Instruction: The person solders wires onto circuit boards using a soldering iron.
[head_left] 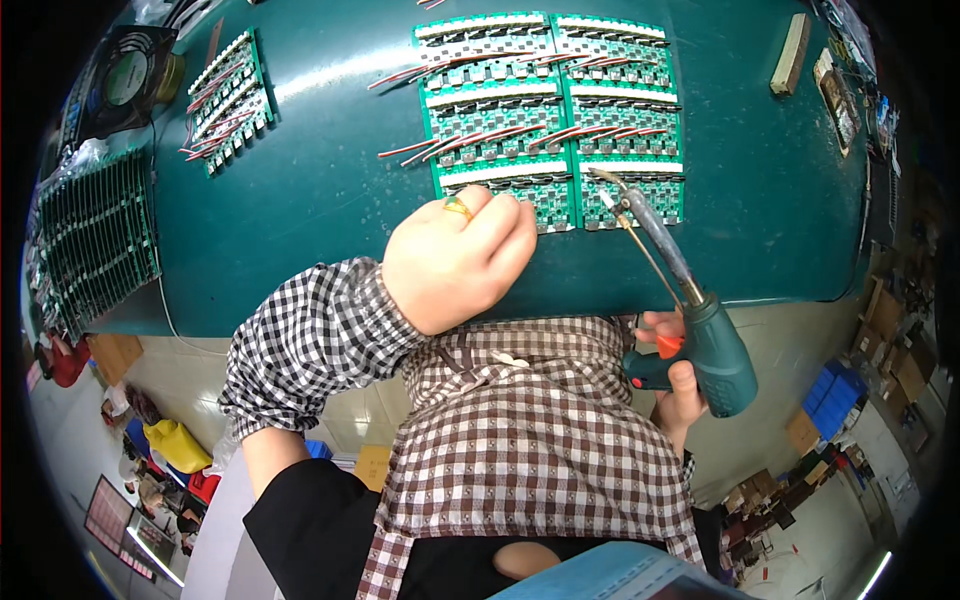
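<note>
Mask is looming closest. Right hand is gripping the iron, left hand is bunching over the boards, can't tell what's inside. Wires are crossing rows beyond it, none showing just right.

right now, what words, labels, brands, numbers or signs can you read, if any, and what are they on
Readable text: none.
Fan label: too small and blurred.
Circuit boards: any print too small.
Soldering tool: no legible lettering.
</note>
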